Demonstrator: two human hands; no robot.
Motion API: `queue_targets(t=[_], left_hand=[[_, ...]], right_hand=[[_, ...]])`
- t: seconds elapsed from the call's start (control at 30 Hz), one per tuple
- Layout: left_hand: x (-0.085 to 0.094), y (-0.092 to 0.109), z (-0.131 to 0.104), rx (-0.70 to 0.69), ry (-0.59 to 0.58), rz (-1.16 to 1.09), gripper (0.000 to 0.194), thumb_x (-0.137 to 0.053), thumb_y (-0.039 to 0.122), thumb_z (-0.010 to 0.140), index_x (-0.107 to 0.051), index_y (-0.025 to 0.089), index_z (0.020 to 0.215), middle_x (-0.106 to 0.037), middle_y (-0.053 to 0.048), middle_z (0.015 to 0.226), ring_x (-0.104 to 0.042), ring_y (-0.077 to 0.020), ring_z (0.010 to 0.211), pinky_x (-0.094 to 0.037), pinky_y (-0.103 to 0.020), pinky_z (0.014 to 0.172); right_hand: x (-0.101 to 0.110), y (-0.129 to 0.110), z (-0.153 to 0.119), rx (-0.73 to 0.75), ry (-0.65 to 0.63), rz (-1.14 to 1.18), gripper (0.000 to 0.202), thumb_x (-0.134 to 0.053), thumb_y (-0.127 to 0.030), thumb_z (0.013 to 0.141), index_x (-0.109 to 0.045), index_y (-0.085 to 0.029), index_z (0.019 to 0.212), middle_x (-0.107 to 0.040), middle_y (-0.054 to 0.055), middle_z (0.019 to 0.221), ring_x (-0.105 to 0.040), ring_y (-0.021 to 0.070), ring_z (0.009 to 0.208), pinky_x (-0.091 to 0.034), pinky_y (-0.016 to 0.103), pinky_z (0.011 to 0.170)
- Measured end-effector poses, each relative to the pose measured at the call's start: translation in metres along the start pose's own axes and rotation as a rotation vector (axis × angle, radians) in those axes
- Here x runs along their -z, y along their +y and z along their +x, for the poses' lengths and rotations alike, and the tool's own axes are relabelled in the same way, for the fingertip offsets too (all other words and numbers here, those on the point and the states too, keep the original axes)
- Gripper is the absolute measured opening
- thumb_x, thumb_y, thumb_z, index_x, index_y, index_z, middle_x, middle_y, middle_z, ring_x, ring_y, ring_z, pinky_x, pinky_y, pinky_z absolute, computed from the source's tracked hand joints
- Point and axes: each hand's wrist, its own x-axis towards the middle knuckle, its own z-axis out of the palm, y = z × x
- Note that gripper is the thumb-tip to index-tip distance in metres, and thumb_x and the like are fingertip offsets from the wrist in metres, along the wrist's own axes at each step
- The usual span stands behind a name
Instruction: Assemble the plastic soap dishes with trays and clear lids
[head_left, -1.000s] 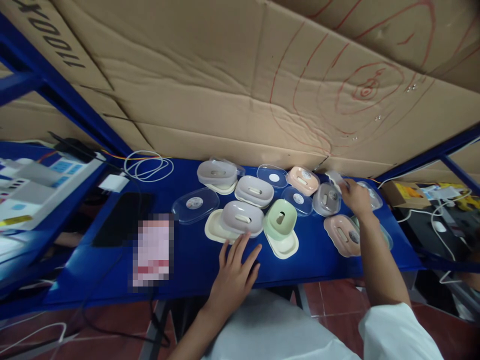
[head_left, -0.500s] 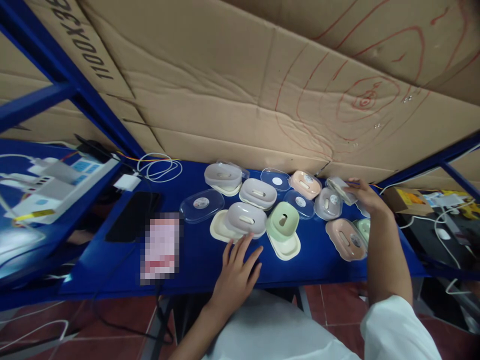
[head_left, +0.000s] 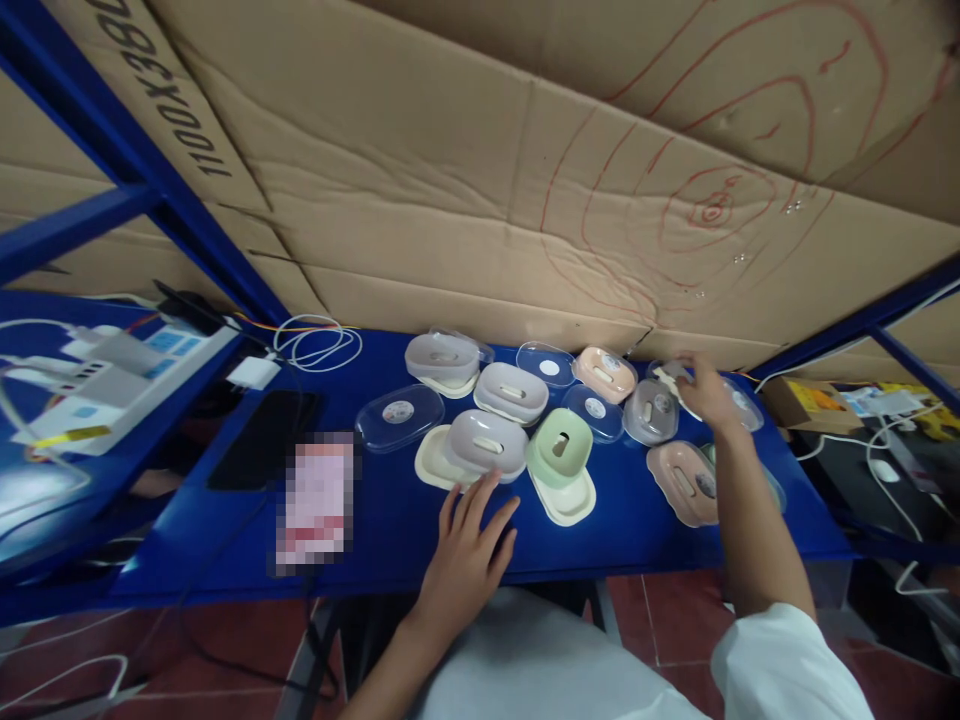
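Note:
My left hand (head_left: pixel 465 555) rests at the front of the table with its fingers spread, fingertips at the edge of a lilac box (head_left: pixel 469 440) that lies partly over a cream tray (head_left: pixel 431 462). A green box (head_left: pixel 574 440) sits on another cream tray (head_left: pixel 566 500). My right hand (head_left: pixel 709 390) is at the back right, fingers closed round a cream tray (head_left: pixel 669 371), whose outline it partly covers. Beside that hand stand a grey-lilac box (head_left: pixel 651 412) and a peach box (head_left: pixel 604 375). My right forearm partly hides a pinkish box (head_left: pixel 679 485).
Clear lids (head_left: pixel 401 412) lie among the boxes on the blue table (head_left: pixel 480 545). A phone (head_left: pixel 259 440), a blurred pink item (head_left: pixel 315 505) and a coiled white cable (head_left: pixel 319 345) are on the left. Cardboard (head_left: pixel 420 220) stands behind; a small carton (head_left: pixel 814 405) is at right.
My right hand has lowered the cream tray toward the table beside the grey-lilac box, and more of the clear lid to its right shows. My left hand has hardly moved; the view has shifted slightly.

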Motion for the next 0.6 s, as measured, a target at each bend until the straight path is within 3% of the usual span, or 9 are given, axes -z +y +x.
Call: queue_targets(t=[0.1, 0.17, 0.23, 0.33, 0.47, 0.6], left_hand=[[-0.001, 0.0, 0.0, -0.005, -0.003, 0.016, 0.036, -0.058, 0.023, 0.105, -0.067, 0.026, 0.14, -0.052, -0.014, 0.163, -0.05, -0.0299, 0.151, -0.031, -0.056, 0.129], [-0.001, 0.0, 0.0, -0.005, -0.003, 0.023, 0.036, -0.059, 0.024, 0.105, -0.067, 0.026, 0.14, -0.053, -0.015, 0.163, -0.05, -0.0301, 0.151, -0.032, -0.057, 0.129], [0.0, 0.0, -0.001, -0.005, -0.002, 0.028, 0.036, -0.058, 0.023, 0.105, -0.067, 0.026, 0.14, -0.053, -0.015, 0.162, -0.05, -0.0298, 0.151, -0.033, -0.057, 0.128], [0.0, 0.001, -0.002, -0.007, 0.004, 0.032, 0.036, -0.058, 0.021, 0.105, -0.068, 0.025, 0.139, -0.053, -0.015, 0.162, -0.051, -0.0293, 0.15, -0.036, -0.055, 0.127], [-0.001, 0.001, 0.0, 0.003, 0.015, 0.026, 0.032, -0.058, 0.023, 0.105, -0.07, 0.025, 0.135, -0.054, -0.015, 0.161, -0.052, -0.029, 0.15, -0.035, -0.055, 0.128], [0.002, 0.001, 0.001, -0.007, 0.035, 0.018, 0.031, -0.058, 0.023, 0.105, -0.07, 0.025, 0.134, -0.055, -0.016, 0.16, -0.053, -0.0284, 0.148, -0.033, -0.054, 0.128]], right_hand=[[-0.03, -0.028, 0.0, 0.167, -0.197, 0.001, 0.044, -0.074, -0.037, 0.091, -0.068, -0.021, 0.131, -0.071, 0.015, 0.139, -0.066, 0.0317, 0.131, -0.051, 0.046, 0.113], [-0.046, -0.044, 0.001, 0.234, -0.328, -0.057, 0.062, -0.076, -0.047, 0.089, -0.062, -0.021, 0.143, -0.067, 0.015, 0.147, -0.064, 0.0357, 0.135, -0.051, 0.05, 0.114], [-0.051, -0.051, 0.003, 0.248, -0.394, -0.101, 0.066, -0.071, -0.051, 0.093, -0.056, -0.02, 0.15, -0.066, 0.016, 0.148, -0.065, 0.0369, 0.134, -0.054, 0.051, 0.111], [-0.041, -0.051, 0.007, 0.242, -0.377, -0.11, 0.057, -0.056, -0.047, 0.103, -0.054, -0.02, 0.153, -0.069, 0.014, 0.145, -0.068, 0.0333, 0.131, -0.055, 0.048, 0.109], [-0.025, -0.059, -0.002, 0.304, -0.189, -0.251, 0.045, -0.043, -0.031, 0.107, -0.064, -0.019, 0.144, -0.069, 0.015, 0.145, -0.064, 0.0341, 0.136, -0.051, 0.051, 0.113], [-0.04, -0.088, -0.028, 0.323, -0.343, -0.358, 0.039, -0.045, -0.037, 0.109, -0.071, -0.022, 0.134, -0.077, 0.013, 0.131, -0.073, 0.03, 0.118, -0.055, 0.04, 0.103]])
